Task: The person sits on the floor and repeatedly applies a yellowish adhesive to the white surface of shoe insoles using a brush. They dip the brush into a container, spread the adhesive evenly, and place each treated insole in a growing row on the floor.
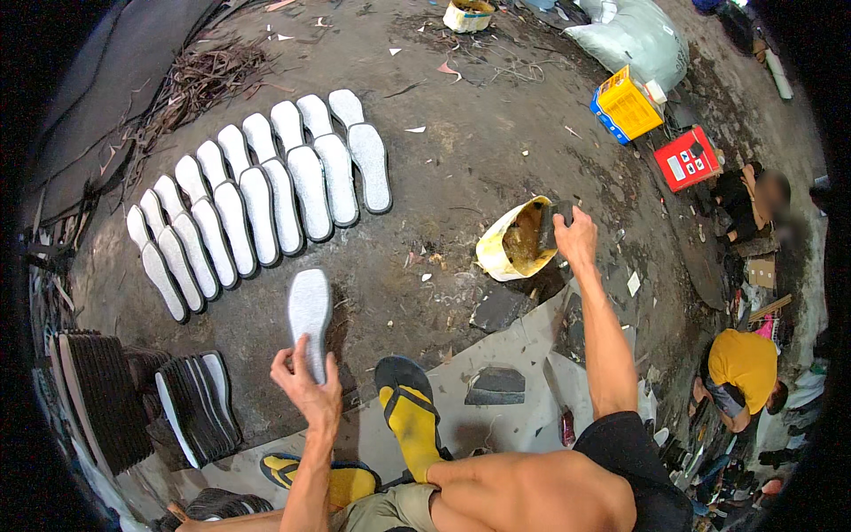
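My left hand [310,386] grips the heel end of a shoe sole [309,306], its light grey felt-like face turned up, above the floor in front of my feet. Out to the right, my right hand [578,238] is closed round a dark, flat spreader-like piece [555,222]. That piece is at the right rim of a tilted yellowish-white tub [496,254] smeared with brown glue-like stuff; its lower end is hard to make out. Ahead on the left, several similar soles [308,182] lie on the floor in two slanting, touching rows, pale faces up.
Stacks of dark soles [102,403] stand at the near left, beside a smaller bundle [199,408]. A yellow-and-blue container [626,106], a red can [688,160] and a pale sack [638,40] are at the far right. Two other people sit on the right, one in a yellow shirt [743,371].
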`<state>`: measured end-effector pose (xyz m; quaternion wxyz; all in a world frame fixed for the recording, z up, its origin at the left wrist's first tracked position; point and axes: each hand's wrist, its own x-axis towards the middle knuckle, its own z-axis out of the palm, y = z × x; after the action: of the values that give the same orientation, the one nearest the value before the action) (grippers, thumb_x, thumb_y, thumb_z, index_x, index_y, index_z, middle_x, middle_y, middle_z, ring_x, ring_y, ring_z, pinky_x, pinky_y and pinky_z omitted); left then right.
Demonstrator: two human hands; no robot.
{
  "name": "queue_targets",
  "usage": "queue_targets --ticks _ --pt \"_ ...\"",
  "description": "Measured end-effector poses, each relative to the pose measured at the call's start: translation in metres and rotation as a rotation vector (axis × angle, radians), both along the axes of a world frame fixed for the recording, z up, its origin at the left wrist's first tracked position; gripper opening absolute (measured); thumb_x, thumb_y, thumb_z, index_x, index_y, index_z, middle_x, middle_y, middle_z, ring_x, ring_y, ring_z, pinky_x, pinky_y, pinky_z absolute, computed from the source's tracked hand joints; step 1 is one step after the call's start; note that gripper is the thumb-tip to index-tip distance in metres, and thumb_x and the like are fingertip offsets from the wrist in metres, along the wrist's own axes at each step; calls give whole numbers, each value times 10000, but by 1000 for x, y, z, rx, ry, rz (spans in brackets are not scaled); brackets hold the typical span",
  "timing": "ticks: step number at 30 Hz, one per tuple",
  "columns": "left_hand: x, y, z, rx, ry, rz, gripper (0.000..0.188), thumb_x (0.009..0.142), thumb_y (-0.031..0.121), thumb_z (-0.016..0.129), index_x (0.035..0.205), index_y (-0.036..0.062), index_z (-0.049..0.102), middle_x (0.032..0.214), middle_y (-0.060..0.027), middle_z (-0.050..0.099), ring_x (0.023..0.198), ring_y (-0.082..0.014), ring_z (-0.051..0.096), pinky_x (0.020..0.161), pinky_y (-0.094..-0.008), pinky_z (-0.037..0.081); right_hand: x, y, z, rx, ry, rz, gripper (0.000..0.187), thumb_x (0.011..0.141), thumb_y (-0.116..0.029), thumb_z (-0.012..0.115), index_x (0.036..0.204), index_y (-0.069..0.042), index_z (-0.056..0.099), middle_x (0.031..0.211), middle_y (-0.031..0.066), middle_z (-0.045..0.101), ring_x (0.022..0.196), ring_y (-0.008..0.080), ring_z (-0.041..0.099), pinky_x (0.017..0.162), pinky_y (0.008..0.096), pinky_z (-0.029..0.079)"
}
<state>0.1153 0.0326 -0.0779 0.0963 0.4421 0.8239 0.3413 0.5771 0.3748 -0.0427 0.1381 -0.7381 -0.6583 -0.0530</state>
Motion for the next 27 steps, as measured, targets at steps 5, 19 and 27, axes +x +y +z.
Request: queue_targets --ticks 5,19,27 --pt "15 23 -26 -119 -22 -48 696 852 150 927 1500 158 672 1369 -202 530 1287 -402 509 1102 -540 462 -30 1 -17 -210 62 -10 583 1015 -395 690 1337 89 734 1197 355 770 1140 550 742 1046 592 578" --pt "16 -11 -37 -145 -165 -68 680 846 95 878 1497 120 684 1441 -298 522 1331 -477 532 1125 -560 492 -136 -168 121 -544 1503 207 333 1079 -195 764 1326 29 753 1199 23 796 1031 84 703 974 304 564" --pt "16 -13 -23 -278 -219 -158 809 873 42 835 1625 116 546 1479 -327 480 1377 -511 487 1159 -565 486 -359 -141 31 -372 1018 587 317 1031 -287 837 1109 13 773 918 82 802 809 145 697 755 371 580"
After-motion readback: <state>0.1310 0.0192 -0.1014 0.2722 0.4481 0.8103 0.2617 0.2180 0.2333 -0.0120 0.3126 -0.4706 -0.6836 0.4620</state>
